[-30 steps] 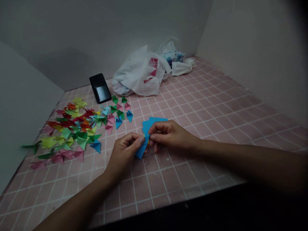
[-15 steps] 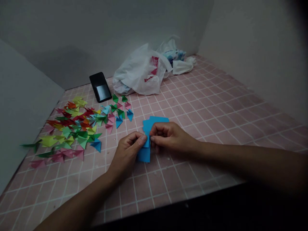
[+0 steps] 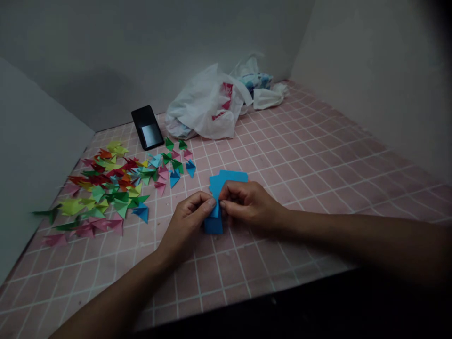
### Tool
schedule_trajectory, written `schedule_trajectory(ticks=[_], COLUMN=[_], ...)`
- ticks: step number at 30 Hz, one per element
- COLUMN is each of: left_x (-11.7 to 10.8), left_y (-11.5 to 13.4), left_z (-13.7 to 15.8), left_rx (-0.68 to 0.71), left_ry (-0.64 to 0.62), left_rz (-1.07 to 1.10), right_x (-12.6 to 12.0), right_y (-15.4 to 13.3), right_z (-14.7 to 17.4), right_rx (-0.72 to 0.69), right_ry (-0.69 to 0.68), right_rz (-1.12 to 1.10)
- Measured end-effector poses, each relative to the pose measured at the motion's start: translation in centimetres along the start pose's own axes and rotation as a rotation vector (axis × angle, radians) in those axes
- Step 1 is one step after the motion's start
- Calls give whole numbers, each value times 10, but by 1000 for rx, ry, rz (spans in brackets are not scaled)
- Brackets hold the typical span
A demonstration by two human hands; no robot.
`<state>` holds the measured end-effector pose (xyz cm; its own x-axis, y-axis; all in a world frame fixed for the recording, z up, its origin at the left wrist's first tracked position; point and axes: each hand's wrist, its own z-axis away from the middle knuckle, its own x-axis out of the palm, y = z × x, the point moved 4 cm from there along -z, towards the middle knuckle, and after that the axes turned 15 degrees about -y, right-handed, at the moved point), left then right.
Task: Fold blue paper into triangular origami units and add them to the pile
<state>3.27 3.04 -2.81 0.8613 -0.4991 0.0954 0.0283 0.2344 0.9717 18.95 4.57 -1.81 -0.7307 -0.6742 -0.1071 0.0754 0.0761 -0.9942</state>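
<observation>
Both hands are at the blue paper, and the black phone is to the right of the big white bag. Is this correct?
No: the head view shows the black phone left of the big white bag. The left hand and right hand are indeed at the blue paper.

Two hands, a left (image 3: 192,214) and a right (image 3: 249,202), show here. I count one black phone (image 3: 147,128), one big white bag (image 3: 208,110) far off, and three deep-blue folded pieces (image 3: 141,213) leftward; other colored folded pieces (image 3: 70,207) and blue sheets (image 3: 233,176) overlap too much to count.
</observation>
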Motion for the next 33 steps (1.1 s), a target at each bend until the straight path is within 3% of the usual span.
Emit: schedule_trajectory(ticks=[11,21,33], left_x=[4,7,10], left_y=[3,3,8], left_z=[-2,3,5], left_rx=[43,31,18], left_ry=[-5,21,-18], left_rz=[-25,-202,-329], right_x=[2,6,-2], right_y=[5,6,-6], right_z=[0,-2,2], right_rx=[39,61,-15], right_ry=[-12,-69,-57], right_rz=[-171,-321,62])
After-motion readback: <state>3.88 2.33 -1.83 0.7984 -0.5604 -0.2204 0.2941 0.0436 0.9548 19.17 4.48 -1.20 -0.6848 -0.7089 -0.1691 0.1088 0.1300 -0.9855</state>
